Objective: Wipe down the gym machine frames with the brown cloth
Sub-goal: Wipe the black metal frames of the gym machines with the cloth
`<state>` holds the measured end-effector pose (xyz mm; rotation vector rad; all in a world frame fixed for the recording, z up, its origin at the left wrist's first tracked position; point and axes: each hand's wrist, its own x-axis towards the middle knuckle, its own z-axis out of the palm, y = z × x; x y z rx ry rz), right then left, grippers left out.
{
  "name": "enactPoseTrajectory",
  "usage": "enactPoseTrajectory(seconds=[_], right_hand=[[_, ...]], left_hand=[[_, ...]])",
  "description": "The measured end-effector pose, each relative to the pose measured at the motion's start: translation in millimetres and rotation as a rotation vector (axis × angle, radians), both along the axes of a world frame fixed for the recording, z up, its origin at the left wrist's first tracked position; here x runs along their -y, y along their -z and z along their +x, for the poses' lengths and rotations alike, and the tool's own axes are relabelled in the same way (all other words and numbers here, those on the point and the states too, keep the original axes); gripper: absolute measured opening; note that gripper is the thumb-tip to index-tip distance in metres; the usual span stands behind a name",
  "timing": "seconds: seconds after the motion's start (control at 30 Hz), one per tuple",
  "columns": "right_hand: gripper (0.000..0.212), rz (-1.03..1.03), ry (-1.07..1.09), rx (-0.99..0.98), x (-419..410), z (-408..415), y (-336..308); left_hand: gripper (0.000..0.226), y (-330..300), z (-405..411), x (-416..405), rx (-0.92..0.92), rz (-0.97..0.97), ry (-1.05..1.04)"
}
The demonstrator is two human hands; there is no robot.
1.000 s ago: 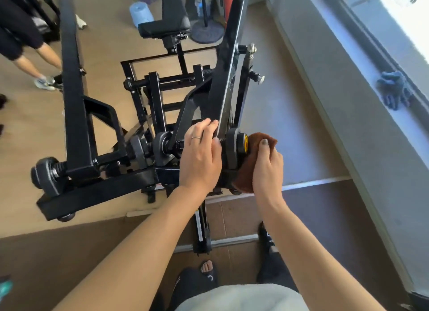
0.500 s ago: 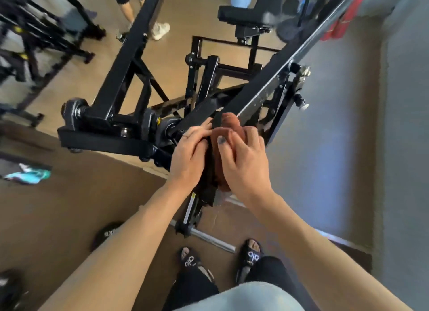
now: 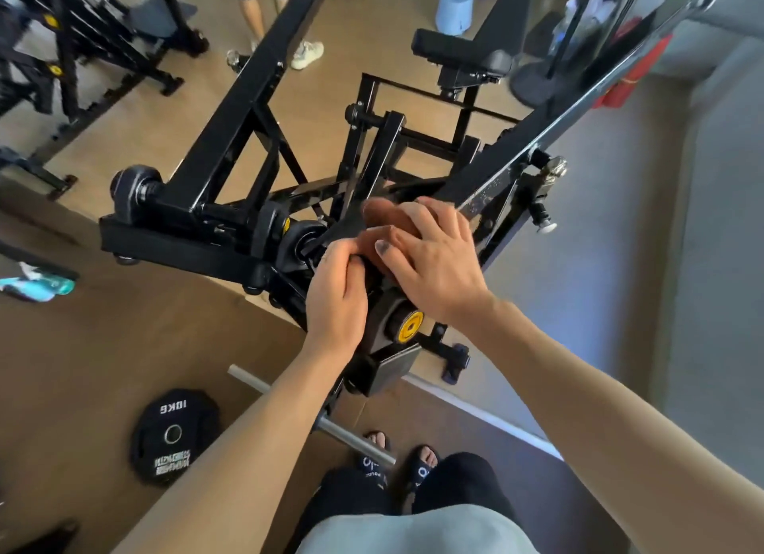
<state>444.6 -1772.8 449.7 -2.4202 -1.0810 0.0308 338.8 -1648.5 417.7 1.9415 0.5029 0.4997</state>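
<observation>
the right hand point(image 3: 430, 260) presses the brown cloth point(image 3: 382, 216) onto the black gym machine frame point(image 3: 231, 140) at its pivot, fingers point(image 3: 417, 218) curled over and clamped on the cloth, which shows just beyond the knuckles. the left hand point(image 3: 337, 295) sits touching it on the left, fingers closed around a black part of the frame beside the pivot. a yellow-centred knob point(image 3: 407, 326) lies just near of both hands. on the floor to the near left rests a 10kg weight plate point(image 3: 173, 435), with a steel bar point(image 3: 310, 415) beside it. another person's legs point(image 3: 256, 16) stand far off.
</observation>
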Motion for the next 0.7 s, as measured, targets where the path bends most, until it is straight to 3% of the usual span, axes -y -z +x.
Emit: enactPoseTrajectory(seconds=[0.13, 0.23, 0.33, 0.43, 0.57, 0.7], right_hand=[[0.044, -0.076, -0.111, 0.056, 0.5, 17.8, 11.8], [0.054, -0.225, -0.193, 0.181, 15.2, 48.8, 13.3], [0.059, -0.279, -0.053, 0.135, 37.4, 98.4, 9.4], [0.054, -0.212, -0.006, 0.044, 37.7, 106.8, 6.0], [0.046, -0.068, -0.272, -0.010, 13.9, 51.0, 9.5], [0.038, -0.034, -0.489, 0.136, 16.4, 70.0, 15.2]], left_hand=[[0.014, -1.9, 1.8, 5.8, -0.013, 0.106, -0.107], [0.013, -13.7, 9.9, 3.8, -0.124, 0.155, -0.096], [0.019, -29.5, 26.5, 5.6, -0.325, 0.047, -0.145], [0.020, -33.6, 43.8, 17.5, -0.497, 0.203, -0.259], [0.019, -34.1, 47.6, 30.2, -0.522, 0.287, -0.402], [0.025, -38.5, 44.0, 45.6, -0.533, 0.301, -0.533]])
